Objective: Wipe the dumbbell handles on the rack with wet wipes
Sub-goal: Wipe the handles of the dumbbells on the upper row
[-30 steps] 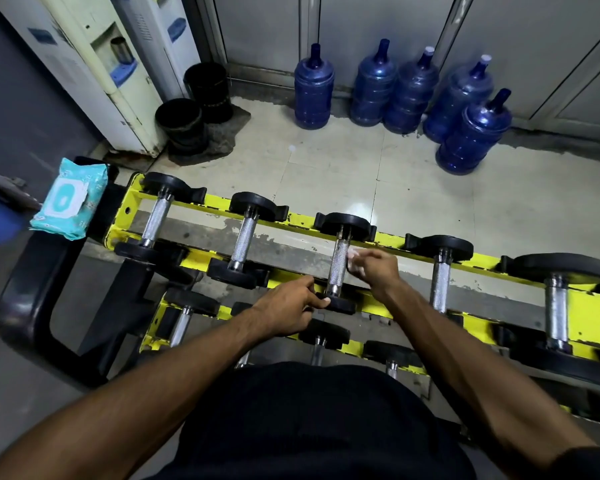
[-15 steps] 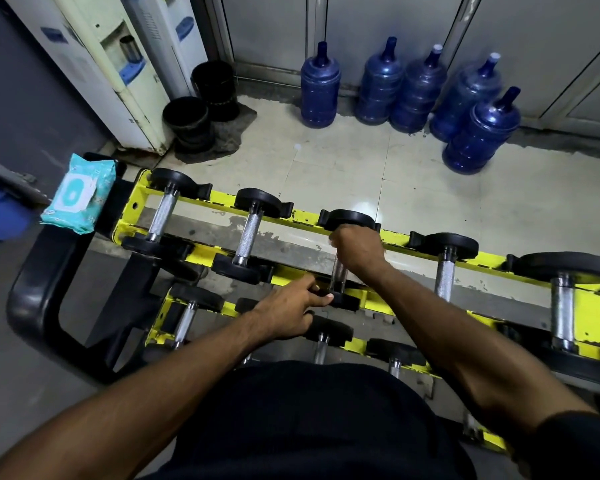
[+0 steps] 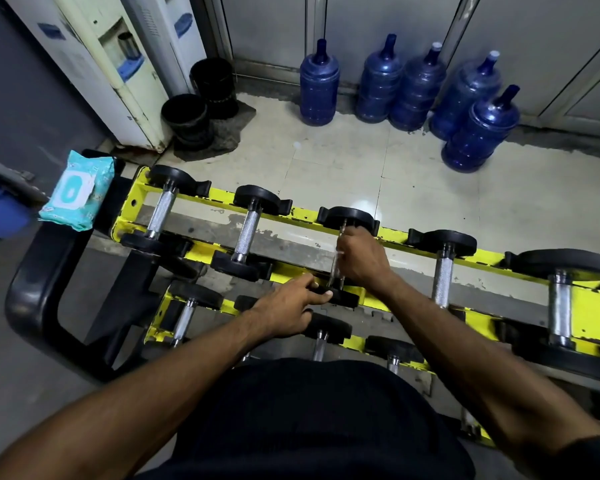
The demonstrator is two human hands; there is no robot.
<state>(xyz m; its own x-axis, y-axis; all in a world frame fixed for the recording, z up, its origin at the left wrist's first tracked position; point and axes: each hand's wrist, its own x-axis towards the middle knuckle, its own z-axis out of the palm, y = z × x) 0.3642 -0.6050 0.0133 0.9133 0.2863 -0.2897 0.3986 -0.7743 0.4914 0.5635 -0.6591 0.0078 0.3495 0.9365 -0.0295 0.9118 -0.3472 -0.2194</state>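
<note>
— Well, is there any writing you can read down there?
— None clearly. The teal wipes pack (image 3: 75,192) has a white flap label with a blue oval, but its print is too small to make out. The water dispenser (image 3: 118,71) carries blue stickers, and those are unreadable too.
— Where does the pack sit?
— On a black frame (image 3: 25,292) just beside the rack's left end, well apart from both hands.
— And the dumbbell under the hands?
— It is third from the left on the top tier of the yellow rack (image 3: 222,196), lying across the two rails. The dumbbell (image 3: 349,216) has round black heads and a thin knurled steel handle (image 3: 334,275). The right hand (image 3: 361,261) is curled round the upper part of that handle. A pale sliver shows at its fingers, though I cannot tell whether it is a wipe. The left hand (image 3: 284,313) pinches the near head between thumb and fingers.
— The rest of the rack?
— Four other dumbbells (image 3: 246,233) share the top tier, and the rightmost is the biggest. The yellow paint is chipped and scuffed black. A lower tier (image 3: 155,329) holds more, partly hidden behind a dark shirt (image 3: 309,427).
— And the room?
— Pale floor tiles (image 3: 343,168), stained near two black buckets (image 3: 187,119) beside the dispenser. Five blue water jugs (image 3: 317,84) stand along the grey panelled wall (image 3: 534,36).
</note>
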